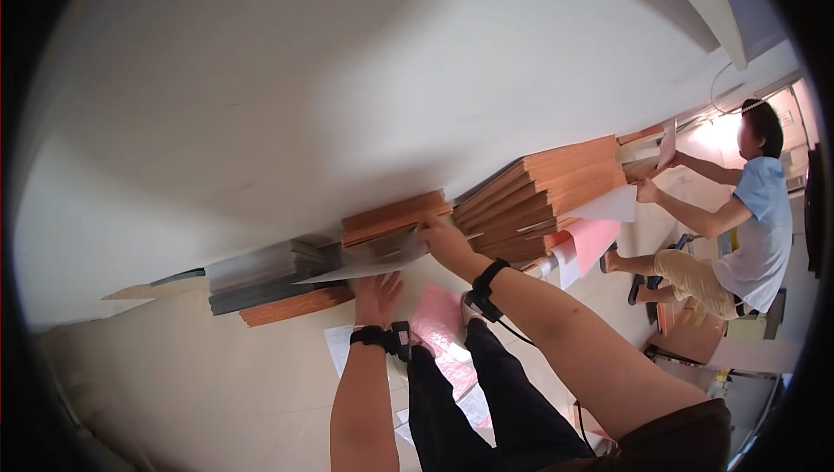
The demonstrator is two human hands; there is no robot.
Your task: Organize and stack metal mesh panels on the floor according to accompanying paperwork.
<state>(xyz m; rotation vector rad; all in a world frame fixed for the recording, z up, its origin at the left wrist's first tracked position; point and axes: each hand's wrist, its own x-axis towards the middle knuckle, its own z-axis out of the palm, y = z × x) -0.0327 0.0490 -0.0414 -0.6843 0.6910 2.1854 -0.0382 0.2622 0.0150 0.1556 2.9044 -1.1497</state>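
My right hand (pixel 446 243) pinches the upper right corner of a thin, pale grey sheet (pixel 380 257). The sheet slants down to the left in front of a stack of orange-brown sheets (pixel 393 215). Just under its lower edge is my left hand (pixel 376 299), fingers stretched upward and apart; whether they touch the sheet I cannot tell. Left of that hand lies a dark grey stack (pixel 268 279) with a low orange-brown stack (pixel 295 306) at its front. Black straps with small devices circle both my wrists.
A large fanned pile of orange-brown sheets (pixel 556 187) stands to the right along the white wall (pixel 217 116). Beyond it a person (pixel 754 229) handles a pale sheet. Pink wrapping (pixel 437 316) and papers (pixel 339 346) lie on the floor around my legs.
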